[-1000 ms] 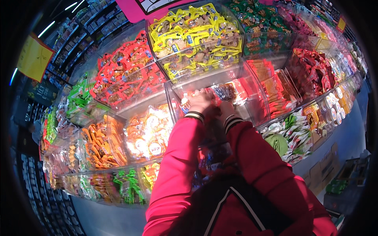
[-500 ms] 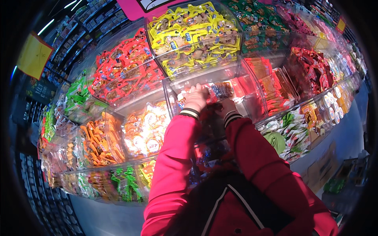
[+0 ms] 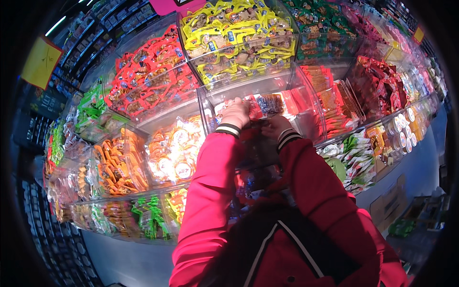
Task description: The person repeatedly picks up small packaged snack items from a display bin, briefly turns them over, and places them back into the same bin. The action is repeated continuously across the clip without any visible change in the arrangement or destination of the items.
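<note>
Both my hands reach into a clear plastic bin (image 3: 258,88) in the middle of a snack display. Inside lies a red and clear snack packet (image 3: 270,104) with dark brown food showing through. My left hand (image 3: 235,113) has its fingers curled over the left end of the packets there. By their front edge is my right hand (image 3: 276,126), its fingers bent together; whether anything is between them is hidden. More red packets (image 3: 300,101) lie at the bin's right side.
Behind are bins of yellow packets (image 3: 239,43) and red packets (image 3: 153,71). Orange round packets (image 3: 177,148) fill the bin at left; flat red-orange packets (image 3: 330,100) stand at right. Clear partition walls (image 3: 203,112) divide the bins. A yellow sign (image 3: 42,62) hangs at far left.
My right hand has drawn slightly right, off the packets' edge. My left hand stays on the left end of the packets. The view has shifted a little.
</note>
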`<state>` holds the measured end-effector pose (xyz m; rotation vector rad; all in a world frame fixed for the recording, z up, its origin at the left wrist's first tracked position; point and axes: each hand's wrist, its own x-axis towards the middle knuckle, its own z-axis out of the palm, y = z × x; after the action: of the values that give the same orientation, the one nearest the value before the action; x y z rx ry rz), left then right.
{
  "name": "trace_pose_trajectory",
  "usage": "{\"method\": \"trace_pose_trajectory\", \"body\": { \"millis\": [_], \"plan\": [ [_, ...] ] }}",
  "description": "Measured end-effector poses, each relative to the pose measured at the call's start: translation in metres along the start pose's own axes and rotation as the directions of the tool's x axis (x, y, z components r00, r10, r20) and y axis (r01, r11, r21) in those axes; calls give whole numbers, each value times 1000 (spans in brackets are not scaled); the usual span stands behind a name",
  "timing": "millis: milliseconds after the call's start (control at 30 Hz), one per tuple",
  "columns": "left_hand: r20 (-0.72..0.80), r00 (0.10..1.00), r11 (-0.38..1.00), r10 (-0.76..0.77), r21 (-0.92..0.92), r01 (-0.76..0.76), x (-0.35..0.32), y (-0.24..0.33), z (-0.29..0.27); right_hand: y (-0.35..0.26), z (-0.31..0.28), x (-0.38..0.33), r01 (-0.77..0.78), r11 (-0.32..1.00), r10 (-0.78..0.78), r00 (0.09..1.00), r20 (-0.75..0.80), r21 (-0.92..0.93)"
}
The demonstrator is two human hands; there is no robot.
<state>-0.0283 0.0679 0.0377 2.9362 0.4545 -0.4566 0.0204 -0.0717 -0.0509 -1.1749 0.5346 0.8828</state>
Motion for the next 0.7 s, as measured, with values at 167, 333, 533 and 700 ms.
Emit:
{"method": "trace_pose_trajectory", "body": {
  "millis": [167, 333, 533, 700],
  "plan": [
    [21, 1000, 1000, -10, -13, 11, -1, 2, -3, 3, 6, -16, 60, 997, -59, 998, -16, 54],
    [-5, 1000, 1000, 21, -18, -21, -3, 1, -7, 4, 13, -12, 16, 998, -17, 999, -32, -59],
    [13, 1000, 999, 24, -27, -24, -2, -1, -6, 8, 14, -15, 63, 998, -64, 997, 43, 22],
    [-21, 997, 998, 69, 9, -69, 5, -8, 4, 13, 12, -3, 81, 987, -96, 990, 108, 136]
  ]
}}
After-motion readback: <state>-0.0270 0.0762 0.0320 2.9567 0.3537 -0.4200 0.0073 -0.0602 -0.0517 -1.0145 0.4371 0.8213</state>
